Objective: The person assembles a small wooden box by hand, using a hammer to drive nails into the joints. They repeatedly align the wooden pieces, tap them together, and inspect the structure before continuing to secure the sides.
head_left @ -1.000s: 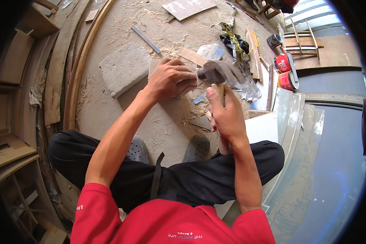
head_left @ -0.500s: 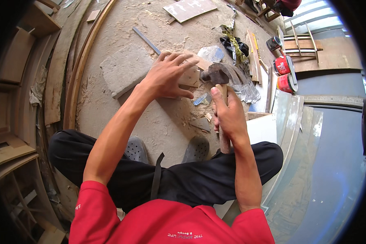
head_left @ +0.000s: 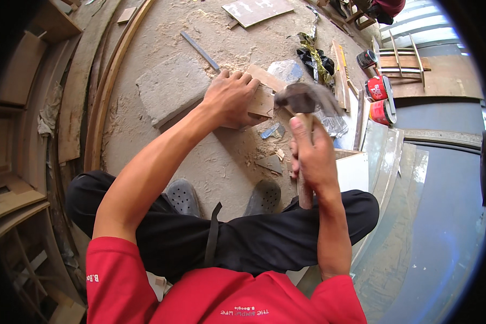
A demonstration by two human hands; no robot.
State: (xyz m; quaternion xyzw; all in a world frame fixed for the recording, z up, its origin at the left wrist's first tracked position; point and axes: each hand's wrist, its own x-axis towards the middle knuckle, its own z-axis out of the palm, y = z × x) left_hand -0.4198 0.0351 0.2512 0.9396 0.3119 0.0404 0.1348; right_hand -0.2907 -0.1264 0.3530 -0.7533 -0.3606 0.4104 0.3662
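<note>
My right hand (head_left: 316, 156) is wrapped round the wooden handle of a claw hammer (head_left: 304, 194), its thumb up along the handle. The dark metal head is blurred and stands just right of a wooden piece (head_left: 262, 102). Over the left part of that piece lies my left hand (head_left: 232, 100), its fingers bent and closed round it; the fingertips are partly hidden. A pale rough stone slab (head_left: 170, 89) rests on the floor, left of the wood. Beyond my left hand a flat grey metal strip (head_left: 200, 51) lies on the dusty ground.
Wood shavings and a small bluish scrap (head_left: 270, 130) lie near the wood. Red cans (head_left: 378, 89) and a crumpled black and gold wrapper (head_left: 314, 59) are at the right. Long boards (head_left: 110, 81) line the left. Grey clogs (head_left: 263, 197) are on my feet. Part of another person shows at the far right.
My left hand, spread above the wood before, has come down and closed on it. The hammer in my right hand has shifted slightly right, and the wooden piece now sits tilted up.
</note>
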